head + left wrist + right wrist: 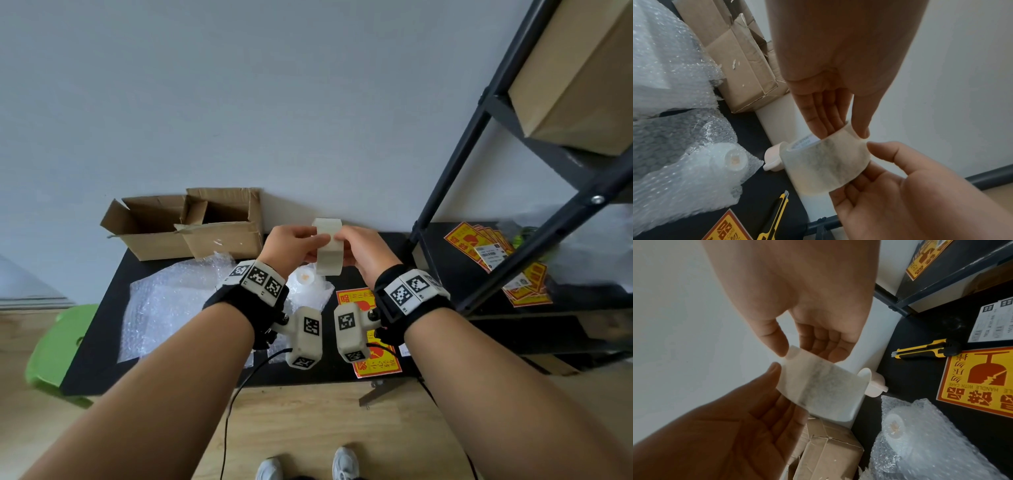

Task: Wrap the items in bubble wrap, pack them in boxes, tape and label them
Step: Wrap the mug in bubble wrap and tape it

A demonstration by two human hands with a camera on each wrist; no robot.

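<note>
tape roll [328, 247] | translucent, round | left grip [295, 247], right grip [363, 251] both pinching it

- The bubble wrap [171, 301] runs under the left forearm, lower centre of the head view.
- The fragile label [376, 363] is mostly covered by the wrist cameras.
- The shelf's cardboard box [575, 78] is cut off at the upper right.
- The tape roll [824, 164] print is too blurred to read.

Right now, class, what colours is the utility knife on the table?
Yellow and black utility knife; clearest in the right wrist view.
</note>
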